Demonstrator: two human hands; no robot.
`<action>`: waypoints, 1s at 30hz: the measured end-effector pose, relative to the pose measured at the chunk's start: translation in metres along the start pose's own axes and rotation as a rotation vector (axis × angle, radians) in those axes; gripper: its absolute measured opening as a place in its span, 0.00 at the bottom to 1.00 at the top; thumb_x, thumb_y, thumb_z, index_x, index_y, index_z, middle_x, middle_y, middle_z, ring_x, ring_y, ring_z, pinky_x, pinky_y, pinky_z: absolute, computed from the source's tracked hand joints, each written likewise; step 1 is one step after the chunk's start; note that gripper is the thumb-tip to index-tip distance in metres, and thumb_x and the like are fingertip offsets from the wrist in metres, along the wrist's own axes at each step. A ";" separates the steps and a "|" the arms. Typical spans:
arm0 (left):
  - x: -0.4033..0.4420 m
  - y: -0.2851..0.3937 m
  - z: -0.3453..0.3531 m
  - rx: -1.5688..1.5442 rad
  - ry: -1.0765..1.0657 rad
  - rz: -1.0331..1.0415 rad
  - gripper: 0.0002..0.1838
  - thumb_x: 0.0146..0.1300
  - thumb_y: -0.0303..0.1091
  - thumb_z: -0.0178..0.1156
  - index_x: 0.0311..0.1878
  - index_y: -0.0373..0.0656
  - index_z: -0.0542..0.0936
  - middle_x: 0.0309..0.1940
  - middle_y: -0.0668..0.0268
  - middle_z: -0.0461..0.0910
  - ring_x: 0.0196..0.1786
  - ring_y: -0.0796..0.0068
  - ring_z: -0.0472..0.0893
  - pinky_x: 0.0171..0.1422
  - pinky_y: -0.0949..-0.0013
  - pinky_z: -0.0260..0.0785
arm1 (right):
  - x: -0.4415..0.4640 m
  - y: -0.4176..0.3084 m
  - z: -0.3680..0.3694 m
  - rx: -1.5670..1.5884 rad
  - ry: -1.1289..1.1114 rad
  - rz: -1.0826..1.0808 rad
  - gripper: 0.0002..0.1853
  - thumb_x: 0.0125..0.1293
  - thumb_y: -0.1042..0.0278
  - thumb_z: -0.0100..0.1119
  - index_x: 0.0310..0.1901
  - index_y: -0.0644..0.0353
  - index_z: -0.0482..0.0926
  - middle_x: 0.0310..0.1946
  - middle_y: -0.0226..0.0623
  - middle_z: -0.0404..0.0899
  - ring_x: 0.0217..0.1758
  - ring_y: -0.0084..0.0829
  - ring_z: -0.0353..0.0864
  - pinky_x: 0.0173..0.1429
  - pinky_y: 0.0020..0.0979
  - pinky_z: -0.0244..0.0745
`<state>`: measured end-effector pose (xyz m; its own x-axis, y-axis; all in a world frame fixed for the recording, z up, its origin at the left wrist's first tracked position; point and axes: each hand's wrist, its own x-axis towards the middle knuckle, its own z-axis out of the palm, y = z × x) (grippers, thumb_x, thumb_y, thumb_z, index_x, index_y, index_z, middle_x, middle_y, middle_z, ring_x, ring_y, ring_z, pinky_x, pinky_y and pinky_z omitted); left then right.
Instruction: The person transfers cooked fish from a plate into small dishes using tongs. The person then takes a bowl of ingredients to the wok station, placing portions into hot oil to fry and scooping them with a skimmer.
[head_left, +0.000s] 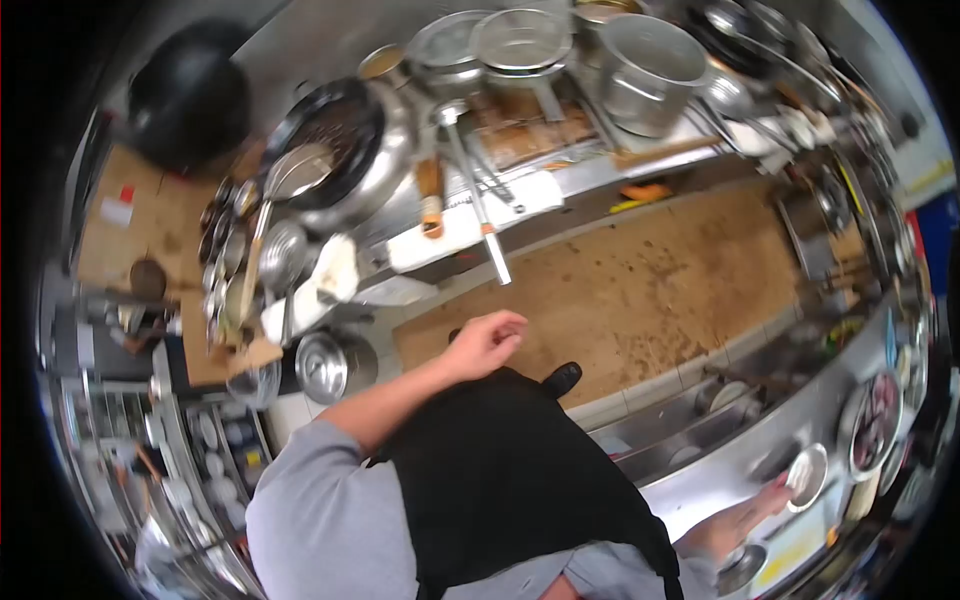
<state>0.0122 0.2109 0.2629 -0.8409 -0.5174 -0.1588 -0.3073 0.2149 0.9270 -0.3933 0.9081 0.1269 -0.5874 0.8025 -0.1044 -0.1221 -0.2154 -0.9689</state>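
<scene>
My left hand hangs in front of the black apron, its fingers loosely bent and slightly apart, with nothing visible in it. The closest thing to it is a long-handled ladle, lying across the worktop with its handle end jutting over the edge. Off to the right, my right hand grips the rim of a small metal bowl. Something pale is in the bowl, too blurred to name. The bowl is above the steel counter; whether it rests there cannot be made out.
Ahead, a wok, strainers and a deep pot crowd the worktop. A lidded pot stands low on the left. Brown matting covers the floor. A large bowl of dark food stands on the right counter.
</scene>
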 end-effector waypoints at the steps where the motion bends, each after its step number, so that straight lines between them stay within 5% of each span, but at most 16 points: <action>1: -0.001 0.000 -0.001 -0.029 -0.002 -0.058 0.11 0.68 0.28 0.59 0.52 0.38 0.77 0.37 0.68 0.82 0.38 0.82 0.80 0.43 0.73 0.75 | -0.049 -0.020 0.031 -0.250 0.206 0.112 0.20 0.61 0.74 0.57 0.44 0.91 0.70 0.42 0.57 0.80 0.33 0.46 0.84 0.36 0.36 0.90; 4: -0.003 -0.002 -0.005 -0.172 -0.025 -0.198 0.07 0.69 0.30 0.59 0.46 0.37 0.79 0.34 0.71 0.80 0.37 0.86 0.78 0.42 0.75 0.72 | -0.172 -0.034 0.051 -0.438 -0.227 0.033 0.19 0.64 0.76 0.56 0.47 0.88 0.69 0.44 0.56 0.79 0.36 0.44 0.83 0.41 0.39 0.87; 7: -0.007 -0.033 -0.014 -0.300 -0.014 -0.222 0.07 0.71 0.31 0.59 0.47 0.38 0.79 0.33 0.71 0.81 0.38 0.84 0.78 0.44 0.75 0.73 | -0.275 0.002 0.070 -0.443 -0.745 0.222 0.15 0.67 0.71 0.55 0.53 0.69 0.74 0.46 0.45 0.80 0.35 0.35 0.83 0.38 0.35 0.82; 10: -0.005 -0.025 -0.050 -0.443 -0.013 -0.210 0.11 0.71 0.32 0.59 0.52 0.39 0.76 0.40 0.68 0.81 0.40 0.80 0.80 0.46 0.71 0.75 | -0.489 -0.028 0.145 -0.521 -1.182 0.427 0.13 0.65 0.75 0.54 0.50 0.69 0.76 0.44 0.42 0.81 0.36 0.32 0.84 0.30 0.29 0.84; 14: -0.012 -0.044 -0.113 -0.604 0.185 -0.263 0.17 0.71 0.33 0.59 0.59 0.39 0.69 0.53 0.62 0.77 0.46 0.72 0.83 0.44 0.67 0.81 | -0.669 0.007 0.186 -0.551 -1.862 0.630 0.13 0.64 0.78 0.55 0.50 0.71 0.79 0.40 0.42 0.84 0.35 0.30 0.86 0.32 0.30 0.86; 18: -0.049 -0.095 -0.186 -0.580 0.573 -0.250 0.08 0.67 0.27 0.59 0.47 0.37 0.75 0.41 0.62 0.81 0.39 0.74 0.84 0.36 0.71 0.81 | -0.795 0.008 0.207 -0.612 -2.216 0.734 0.07 0.67 0.74 0.59 0.44 0.67 0.79 0.34 0.39 0.83 0.32 0.29 0.86 0.32 0.29 0.85; 21: -0.084 -0.117 -0.223 -0.634 0.742 -0.250 0.04 0.64 0.24 0.58 0.42 0.38 0.75 0.36 0.64 0.80 0.34 0.76 0.83 0.33 0.71 0.81 | -0.854 0.007 0.228 -0.699 -2.263 0.786 0.08 0.65 0.68 0.64 0.37 0.64 0.77 0.33 0.40 0.81 0.35 0.37 0.86 0.38 0.36 0.85; 24: -0.117 -0.150 -0.254 -0.619 0.834 -0.291 0.03 0.64 0.23 0.58 0.39 0.40 0.74 0.33 0.66 0.80 0.30 0.79 0.81 0.30 0.74 0.79 | -0.862 0.073 0.247 -0.833 -1.893 -0.861 0.18 0.60 0.64 0.67 0.47 0.64 0.74 0.42 0.49 0.80 0.46 0.50 0.84 0.49 0.46 0.81; 27: -0.138 -0.146 -0.262 -0.725 0.905 -0.318 0.02 0.64 0.24 0.57 0.37 0.41 0.73 0.32 0.66 0.80 0.29 0.79 0.80 0.28 0.76 0.76 | -0.844 0.105 0.237 -1.296 -1.829 -0.812 0.32 0.56 0.62 0.67 0.61 0.63 0.66 0.50 0.58 0.76 0.55 0.57 0.78 0.58 0.50 0.74; 28: -0.144 -0.145 -0.264 -0.753 0.926 -0.324 0.02 0.65 0.24 0.57 0.36 0.41 0.73 0.32 0.67 0.80 0.29 0.79 0.80 0.27 0.76 0.75 | -0.838 0.112 0.230 -1.357 -1.866 -0.756 0.40 0.56 0.66 0.63 0.69 0.63 0.56 0.51 0.62 0.75 0.56 0.56 0.77 0.58 0.48 0.74; 30: -0.155 -0.151 -0.262 -0.777 0.952 -0.308 0.02 0.65 0.24 0.56 0.36 0.42 0.73 0.32 0.66 0.80 0.28 0.79 0.80 0.27 0.76 0.74 | -0.825 0.116 0.221 -1.329 -1.881 -0.547 0.41 0.57 0.67 0.63 0.70 0.64 0.55 0.52 0.64 0.74 0.56 0.57 0.76 0.59 0.48 0.73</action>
<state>0.3062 0.0416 0.2366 -0.0296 -0.9180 -0.3955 0.1810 -0.3941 0.9011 -0.1002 0.0981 0.1504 -0.5939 -0.7027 -0.3917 -0.5270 0.7077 -0.4705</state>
